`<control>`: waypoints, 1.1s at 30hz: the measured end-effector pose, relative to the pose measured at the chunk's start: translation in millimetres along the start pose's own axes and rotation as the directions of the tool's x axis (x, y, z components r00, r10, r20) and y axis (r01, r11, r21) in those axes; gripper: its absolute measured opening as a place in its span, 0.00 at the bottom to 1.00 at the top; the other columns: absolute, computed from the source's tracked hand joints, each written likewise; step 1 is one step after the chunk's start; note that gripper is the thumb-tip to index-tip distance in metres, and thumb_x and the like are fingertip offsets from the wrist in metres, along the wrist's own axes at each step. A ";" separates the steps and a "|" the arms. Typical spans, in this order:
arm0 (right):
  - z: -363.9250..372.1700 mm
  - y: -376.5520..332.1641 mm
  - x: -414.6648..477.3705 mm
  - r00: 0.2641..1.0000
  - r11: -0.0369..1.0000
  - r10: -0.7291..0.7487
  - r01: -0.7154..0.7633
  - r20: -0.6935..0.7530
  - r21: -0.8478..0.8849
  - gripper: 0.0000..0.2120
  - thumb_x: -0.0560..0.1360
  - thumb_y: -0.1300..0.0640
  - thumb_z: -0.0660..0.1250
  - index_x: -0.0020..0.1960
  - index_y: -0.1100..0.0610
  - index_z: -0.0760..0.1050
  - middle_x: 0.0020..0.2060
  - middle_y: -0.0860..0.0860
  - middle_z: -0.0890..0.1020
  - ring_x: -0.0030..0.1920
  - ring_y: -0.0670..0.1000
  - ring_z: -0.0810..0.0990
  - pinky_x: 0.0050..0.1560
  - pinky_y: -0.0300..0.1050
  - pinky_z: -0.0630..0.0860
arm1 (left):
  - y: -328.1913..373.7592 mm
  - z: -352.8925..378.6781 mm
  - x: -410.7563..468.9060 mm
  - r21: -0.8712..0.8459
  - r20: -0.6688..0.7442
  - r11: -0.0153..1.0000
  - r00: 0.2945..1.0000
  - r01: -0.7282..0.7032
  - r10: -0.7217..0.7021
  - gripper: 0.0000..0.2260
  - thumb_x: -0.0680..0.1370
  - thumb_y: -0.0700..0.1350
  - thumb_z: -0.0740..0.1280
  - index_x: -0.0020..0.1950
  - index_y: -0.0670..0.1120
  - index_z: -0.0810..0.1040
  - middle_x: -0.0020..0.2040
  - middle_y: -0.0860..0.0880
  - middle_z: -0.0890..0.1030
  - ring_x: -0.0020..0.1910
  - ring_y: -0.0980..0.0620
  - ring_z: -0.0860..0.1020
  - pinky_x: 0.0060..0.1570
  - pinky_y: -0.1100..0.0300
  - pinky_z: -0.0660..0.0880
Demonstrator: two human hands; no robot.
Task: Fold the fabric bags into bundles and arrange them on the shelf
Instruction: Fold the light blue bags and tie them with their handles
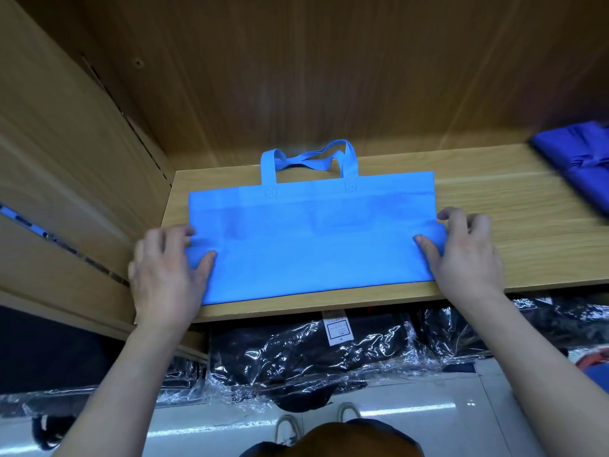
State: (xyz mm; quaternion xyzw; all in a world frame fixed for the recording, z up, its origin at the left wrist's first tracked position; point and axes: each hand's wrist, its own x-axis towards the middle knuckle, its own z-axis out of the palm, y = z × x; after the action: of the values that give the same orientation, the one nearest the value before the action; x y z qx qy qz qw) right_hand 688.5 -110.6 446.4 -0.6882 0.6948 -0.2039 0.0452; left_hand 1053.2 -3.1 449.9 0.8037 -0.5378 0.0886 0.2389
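Note:
A light blue fabric bag lies flat on the wooden shelf, its two handles pointing toward the back wall. Its near part is folded up over the rest, giving a doubled layer. My left hand pinches the bag's left edge, thumb on top of the fold. At the right edge my right hand pinches the fold the same way, thumb on top and fingers curled past the edge.
Darker blue folded bags lie at the shelf's back right. Wooden side panel stands close on the left. Below the shelf front edge are black goods in clear plastic wrap on a white floor.

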 end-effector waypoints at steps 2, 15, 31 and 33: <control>8.1 1.5 -1.0 0.983 0.985 -0.171 0.171 -0.067 -0.007 0.14 0.74 0.58 0.70 0.58 0.58 0.75 0.53 0.60 0.73 0.52 0.63 0.74 0.44 0.56 0.72 | -5.9 5.8 -2.8 -0.123 0.067 0.948 0.951 -0.294 0.303 0.09 0.76 0.44 0.68 0.55 0.46 0.81 0.54 0.45 0.80 0.55 0.39 0.76 0.52 0.45 0.75; -17.5 43.3 0.2 0.744 0.836 -0.520 0.545 0.419 0.069 0.44 0.63 0.20 0.57 0.73 0.42 0.64 0.73 0.37 0.64 0.73 0.43 0.63 0.67 0.54 0.68 | -35.3 -23.0 -20.8 -0.149 0.543 0.915 0.742 -0.376 0.393 0.32 0.72 0.69 0.60 0.75 0.60 0.64 0.75 0.61 0.60 0.75 0.60 0.58 0.71 0.63 0.55; -17.1 32.5 -0.6 0.943 0.773 -0.176 -0.047 0.284 0.633 0.07 0.75 0.58 0.71 0.41 0.48 0.82 0.37 0.41 0.83 0.39 0.40 0.78 0.42 0.33 0.72 | -18.7 -27.2 -13.7 -0.546 0.277 0.778 0.944 0.309 -0.180 0.05 0.74 0.41 0.73 0.42 0.48 0.78 0.32 0.57 0.81 0.30 0.67 0.75 0.32 0.76 0.67; -15.9 29.0 0.5 0.959 0.755 -0.080 -0.120 0.271 0.644 0.05 0.77 0.57 0.69 0.43 0.49 0.79 0.42 0.42 0.83 0.43 0.43 0.80 0.45 0.34 0.74 | -14.9 -24.6 -13.7 -0.513 0.286 0.790 0.935 0.335 -0.210 0.02 0.77 0.44 0.70 0.46 0.47 0.78 0.31 0.62 0.81 0.33 0.68 0.78 0.35 0.74 0.72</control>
State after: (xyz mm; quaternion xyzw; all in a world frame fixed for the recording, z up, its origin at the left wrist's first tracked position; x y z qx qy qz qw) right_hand 655.8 -108.5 451.0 -0.6430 0.5730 -0.3332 0.3837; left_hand 1064.0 24.5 461.5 0.7738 -0.4404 -0.1932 0.4123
